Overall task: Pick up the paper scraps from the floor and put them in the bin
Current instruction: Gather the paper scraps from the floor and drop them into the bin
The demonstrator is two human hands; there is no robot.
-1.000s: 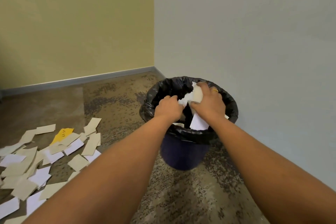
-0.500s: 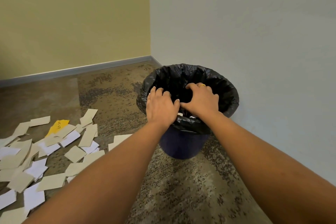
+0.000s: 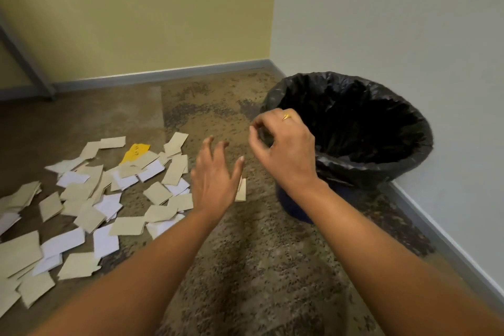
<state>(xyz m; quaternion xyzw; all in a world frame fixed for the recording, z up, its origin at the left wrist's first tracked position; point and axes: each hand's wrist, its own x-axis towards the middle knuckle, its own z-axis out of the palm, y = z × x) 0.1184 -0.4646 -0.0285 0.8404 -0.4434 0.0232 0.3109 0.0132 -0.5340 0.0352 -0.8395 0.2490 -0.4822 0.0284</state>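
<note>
Nearest us, our left hand (image 3: 215, 174) hangs palm-down with fingers spread and empty above the floor (image 3: 245, 267), partly covering one scrap at the edge of the paper scraps (image 3: 90, 207), which lie scattered to its left. Just beyond, our right hand (image 3: 283, 150) hovers at the near rim of the bin (image 3: 381, 169), its fingers curled loosely inward; they seem to hold nothing, though we cannot be sure.

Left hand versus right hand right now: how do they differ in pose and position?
The left hand is spread flat, fingers apart, over the paper scraps on the floor; the right hand is curled, fingertips pinched together, at the rim of the bin. The right wears a gold ring; the left shows none. Both appear empty.
</note>
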